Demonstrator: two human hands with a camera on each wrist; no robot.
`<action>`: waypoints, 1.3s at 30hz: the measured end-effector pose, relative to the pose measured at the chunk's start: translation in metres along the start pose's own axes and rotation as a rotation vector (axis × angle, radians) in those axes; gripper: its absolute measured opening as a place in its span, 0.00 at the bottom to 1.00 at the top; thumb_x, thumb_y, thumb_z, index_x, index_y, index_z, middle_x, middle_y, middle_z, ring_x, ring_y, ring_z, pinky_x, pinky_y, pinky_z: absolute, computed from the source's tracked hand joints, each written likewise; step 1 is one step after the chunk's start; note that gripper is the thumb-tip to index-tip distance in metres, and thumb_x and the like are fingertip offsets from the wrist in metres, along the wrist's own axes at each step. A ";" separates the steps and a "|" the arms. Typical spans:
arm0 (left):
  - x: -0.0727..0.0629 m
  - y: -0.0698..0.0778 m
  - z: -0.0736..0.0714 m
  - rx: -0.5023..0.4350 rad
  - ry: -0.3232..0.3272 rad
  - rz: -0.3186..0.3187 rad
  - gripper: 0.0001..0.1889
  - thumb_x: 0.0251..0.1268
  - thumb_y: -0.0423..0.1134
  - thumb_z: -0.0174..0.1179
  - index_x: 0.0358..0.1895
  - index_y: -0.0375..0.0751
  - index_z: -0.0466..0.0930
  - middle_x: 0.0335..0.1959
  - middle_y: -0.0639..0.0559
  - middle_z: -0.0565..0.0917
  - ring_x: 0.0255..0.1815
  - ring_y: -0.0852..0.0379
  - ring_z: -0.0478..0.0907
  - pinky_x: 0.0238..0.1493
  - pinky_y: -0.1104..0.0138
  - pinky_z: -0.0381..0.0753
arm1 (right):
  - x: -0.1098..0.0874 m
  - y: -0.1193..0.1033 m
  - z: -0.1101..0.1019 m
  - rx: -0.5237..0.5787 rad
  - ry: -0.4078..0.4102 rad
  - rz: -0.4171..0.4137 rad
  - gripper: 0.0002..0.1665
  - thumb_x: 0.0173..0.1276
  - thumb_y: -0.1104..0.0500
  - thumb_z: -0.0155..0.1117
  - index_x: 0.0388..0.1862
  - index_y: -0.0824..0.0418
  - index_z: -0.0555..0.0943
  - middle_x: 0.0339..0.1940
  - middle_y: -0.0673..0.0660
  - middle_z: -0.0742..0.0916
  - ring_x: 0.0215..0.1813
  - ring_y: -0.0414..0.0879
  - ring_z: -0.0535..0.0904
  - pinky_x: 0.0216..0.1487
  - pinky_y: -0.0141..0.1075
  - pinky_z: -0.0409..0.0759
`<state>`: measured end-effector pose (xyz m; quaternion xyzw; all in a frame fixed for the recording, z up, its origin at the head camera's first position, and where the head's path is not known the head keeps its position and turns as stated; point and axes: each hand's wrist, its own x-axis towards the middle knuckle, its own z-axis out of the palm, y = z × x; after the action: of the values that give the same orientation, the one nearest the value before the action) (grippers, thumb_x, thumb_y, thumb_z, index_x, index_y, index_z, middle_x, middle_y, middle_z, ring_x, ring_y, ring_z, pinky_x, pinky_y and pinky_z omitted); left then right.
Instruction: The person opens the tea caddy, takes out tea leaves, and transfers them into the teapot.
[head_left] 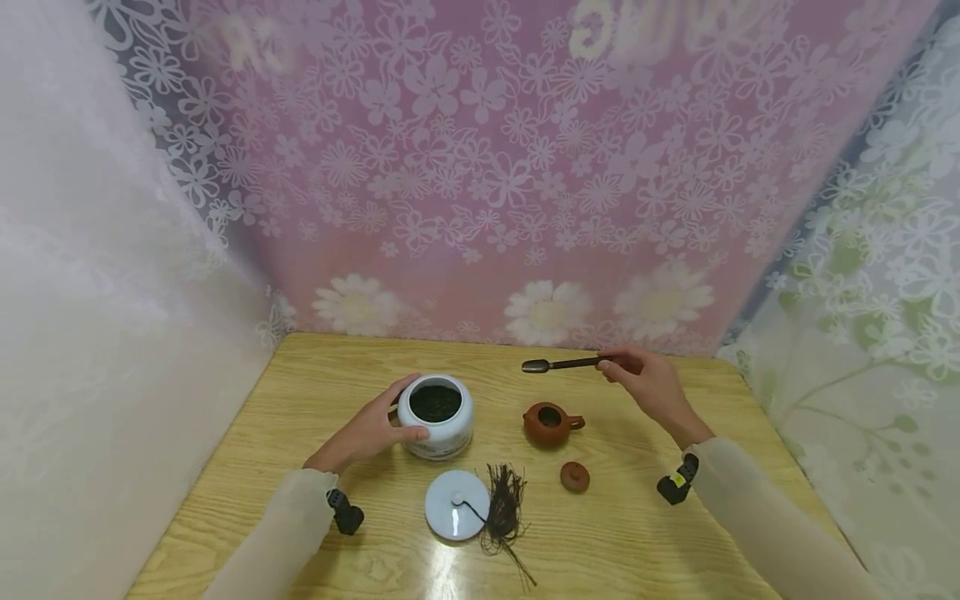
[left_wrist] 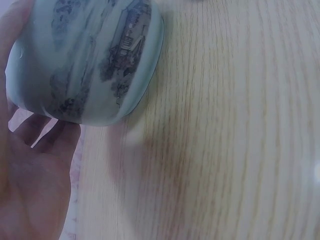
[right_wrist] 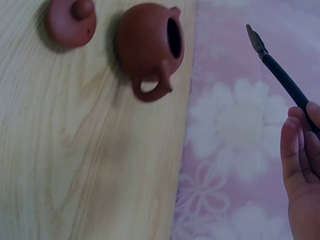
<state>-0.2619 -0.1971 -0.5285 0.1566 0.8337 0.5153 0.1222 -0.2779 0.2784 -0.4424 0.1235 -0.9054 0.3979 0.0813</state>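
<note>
My left hand [head_left: 369, 431] grips a white porcelain tea jar [head_left: 444, 448] from the left, thumb along its near side and fingers round the far side. Dark tea leaves [head_left: 435, 403] show inside the open mouth. A grey landscape print covers the jar's wall [left_wrist: 85, 60] in the left wrist view. In my right hand [head_left: 651, 389] is a small tea scoop [head_left: 576, 363], pinched by its dark handle, its metal head pointing left. The scoop is held above and behind a brown clay teapot [head_left: 542, 432], which stands uncovered with its handle to the right.
The teapot's round lid [head_left: 575, 477] lies in front of the pot. Nearer the left hand, the jar's white lid [head_left: 450, 508] lies knob up, with a dark tassel [head_left: 505, 508] tied to it. A patterned pink curtain [head_left: 465, 208] hangs behind the wooden table [head_left: 352, 550].
</note>
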 end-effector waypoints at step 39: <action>-0.002 0.002 0.000 -0.028 -0.008 0.010 0.52 0.55 0.59 0.76 0.79 0.79 0.50 0.80 0.63 0.59 0.83 0.51 0.58 0.76 0.48 0.70 | 0.029 -0.122 0.086 -0.198 -0.157 -0.528 0.12 0.73 0.55 0.69 0.53 0.53 0.87 0.39 0.47 0.91 0.37 0.34 0.85 0.41 0.33 0.86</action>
<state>-0.2594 -0.1968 -0.5263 0.1611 0.8250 0.5270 0.1252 -0.2748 0.1309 -0.4075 0.3768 -0.8799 0.2619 0.1234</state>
